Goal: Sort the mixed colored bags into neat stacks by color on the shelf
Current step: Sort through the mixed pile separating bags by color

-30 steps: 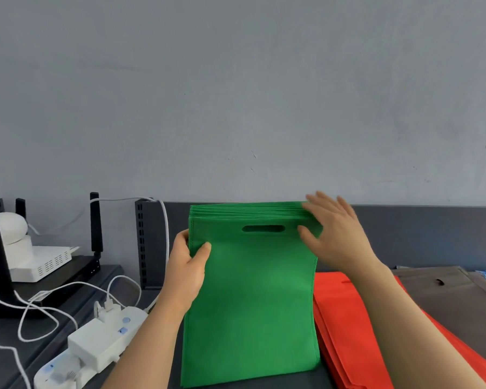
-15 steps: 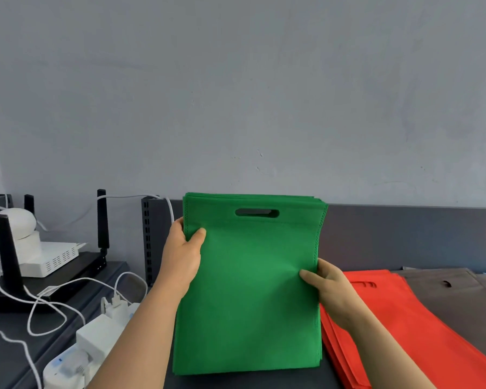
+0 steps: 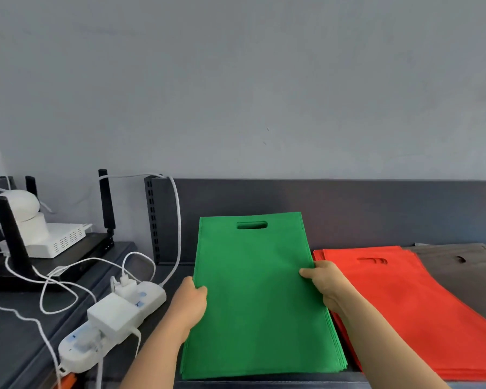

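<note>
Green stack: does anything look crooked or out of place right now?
Nothing damaged. The green stack, held at its sides by the left hand and right hand, fans out slightly at its lower right edge. The red stack beside it is staggered: its handle cutouts don't line up.

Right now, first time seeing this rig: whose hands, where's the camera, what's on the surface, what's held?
No machine here: a person works bare-handed. The single picture comes from a camera worn on their head, looking forward and down. The left hand and right hand each grip a side edge of a stack of green bags, laid about flat on the dark shelf. To its right lie a red stack and a brown stack. On the left sit a white power strip and a black router with cables.
</note>
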Demonstrator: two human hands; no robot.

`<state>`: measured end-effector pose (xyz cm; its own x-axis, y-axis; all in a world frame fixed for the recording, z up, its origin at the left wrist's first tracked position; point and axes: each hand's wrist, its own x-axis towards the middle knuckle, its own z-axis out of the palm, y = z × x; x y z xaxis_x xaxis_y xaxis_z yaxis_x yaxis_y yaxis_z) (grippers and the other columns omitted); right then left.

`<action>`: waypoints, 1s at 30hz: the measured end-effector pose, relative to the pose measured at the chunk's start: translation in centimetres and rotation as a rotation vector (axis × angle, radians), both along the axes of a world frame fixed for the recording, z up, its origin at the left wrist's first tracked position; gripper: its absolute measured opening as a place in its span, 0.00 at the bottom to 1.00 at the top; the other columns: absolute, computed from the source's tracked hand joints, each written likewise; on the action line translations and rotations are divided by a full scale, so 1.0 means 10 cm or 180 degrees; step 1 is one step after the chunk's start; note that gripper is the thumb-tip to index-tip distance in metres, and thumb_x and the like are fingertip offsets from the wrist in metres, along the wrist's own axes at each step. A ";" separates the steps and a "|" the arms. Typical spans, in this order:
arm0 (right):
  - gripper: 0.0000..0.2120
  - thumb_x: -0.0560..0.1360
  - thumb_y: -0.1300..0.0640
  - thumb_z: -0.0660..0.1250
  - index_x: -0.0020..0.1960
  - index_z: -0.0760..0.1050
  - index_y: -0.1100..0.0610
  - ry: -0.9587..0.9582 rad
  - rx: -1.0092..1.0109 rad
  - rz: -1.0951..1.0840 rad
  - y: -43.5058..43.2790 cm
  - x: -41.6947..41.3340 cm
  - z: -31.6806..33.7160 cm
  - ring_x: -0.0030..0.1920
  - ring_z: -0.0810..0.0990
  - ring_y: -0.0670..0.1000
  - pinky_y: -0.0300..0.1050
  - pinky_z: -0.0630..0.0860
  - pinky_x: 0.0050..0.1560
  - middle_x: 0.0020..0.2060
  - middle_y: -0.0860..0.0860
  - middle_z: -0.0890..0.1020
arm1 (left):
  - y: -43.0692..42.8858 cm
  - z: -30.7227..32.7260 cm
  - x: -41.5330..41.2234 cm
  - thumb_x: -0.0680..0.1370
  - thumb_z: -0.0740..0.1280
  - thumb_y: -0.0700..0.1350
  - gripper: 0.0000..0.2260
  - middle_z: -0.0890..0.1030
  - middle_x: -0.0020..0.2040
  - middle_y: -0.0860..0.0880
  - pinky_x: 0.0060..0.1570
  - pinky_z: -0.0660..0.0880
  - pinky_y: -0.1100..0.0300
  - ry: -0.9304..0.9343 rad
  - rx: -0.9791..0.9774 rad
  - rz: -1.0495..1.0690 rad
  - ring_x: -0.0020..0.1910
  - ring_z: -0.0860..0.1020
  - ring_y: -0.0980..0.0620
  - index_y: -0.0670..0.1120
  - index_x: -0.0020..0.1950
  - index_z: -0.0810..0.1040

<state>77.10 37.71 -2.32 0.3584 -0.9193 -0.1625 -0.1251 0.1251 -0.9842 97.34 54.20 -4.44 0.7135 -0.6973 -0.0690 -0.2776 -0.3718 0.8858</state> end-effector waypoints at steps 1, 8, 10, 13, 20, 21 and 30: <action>0.05 0.76 0.70 0.62 0.45 0.76 0.64 0.0083 0.0003 -0.0002 0.00 0.04 -0.05 0.40 0.82 0.60 0.56 0.80 0.42 0.41 0.62 0.83 | 0.00 -0.06 0.00 0.82 0.55 0.41 0.07 0.75 0.50 0.46 0.40 0.68 0.57 0.0043 0.0077 0.0044 0.43 0.73 0.50 0.45 0.57 0.69; 0.05 0.75 0.69 0.64 0.50 0.76 0.69 0.0630 -0.0049 -0.0095 -0.07 0.20 -0.38 0.36 0.81 0.57 0.51 0.80 0.40 0.39 0.60 0.81 | -0.07 -0.27 0.03 0.81 0.55 0.40 0.08 0.75 0.45 0.44 0.31 0.64 0.60 0.0147 0.0390 0.0186 0.36 0.70 0.51 0.40 0.56 0.71; 0.04 0.75 0.67 0.65 0.49 0.76 0.68 0.0847 -0.0248 -0.0126 -0.08 0.23 -0.41 0.39 0.80 0.57 0.52 0.79 0.45 0.41 0.59 0.81 | -0.11 -0.29 0.06 0.81 0.56 0.39 0.08 0.71 0.38 0.46 0.28 0.62 0.60 0.0112 0.0395 0.0251 0.32 0.67 0.52 0.39 0.54 0.72; 0.07 0.75 0.64 0.65 0.50 0.76 0.68 0.1146 -0.0582 -0.0066 -0.11 0.24 -0.43 0.44 0.81 0.58 0.52 0.79 0.51 0.44 0.59 0.82 | -0.16 -0.31 0.11 0.81 0.57 0.40 0.09 0.69 0.36 0.48 0.26 0.60 0.60 -0.0029 0.0441 0.0353 0.29 0.66 0.53 0.37 0.56 0.73; 0.10 0.75 0.63 0.64 0.56 0.75 0.63 0.1472 -0.0951 0.0306 0.10 0.01 -0.42 0.49 0.80 0.57 0.55 0.77 0.55 0.52 0.58 0.81 | -0.02 -0.31 0.07 0.82 0.58 0.43 0.24 0.69 0.70 0.41 0.36 0.68 0.63 -0.0497 0.0608 0.0229 0.51 0.76 0.47 0.39 0.76 0.58; 0.10 0.76 0.63 0.64 0.57 0.75 0.63 0.1443 -0.0926 0.0353 0.16 -0.05 -0.42 0.49 0.80 0.57 0.56 0.76 0.55 0.52 0.58 0.81 | 0.03 -0.32 0.05 0.82 0.58 0.44 0.25 0.66 0.73 0.42 0.39 0.68 0.64 -0.0562 0.0617 0.0212 0.57 0.75 0.47 0.39 0.76 0.56; 0.25 0.80 0.61 0.59 0.75 0.58 0.58 0.1292 -0.0885 0.0552 0.54 -0.27 -0.51 0.57 0.72 0.49 0.42 0.69 0.58 0.64 0.49 0.71 | 0.40 -0.34 -0.14 0.82 0.57 0.40 0.23 0.63 0.75 0.49 0.31 0.62 0.73 -0.0334 0.0244 0.0098 0.36 0.69 0.65 0.44 0.77 0.57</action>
<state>74.44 43.11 -7.46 0.4683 -0.8801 -0.0781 -0.4992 -0.1906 -0.8453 95.99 58.18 -7.89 0.7406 -0.6705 -0.0451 -0.3547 -0.4470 0.8212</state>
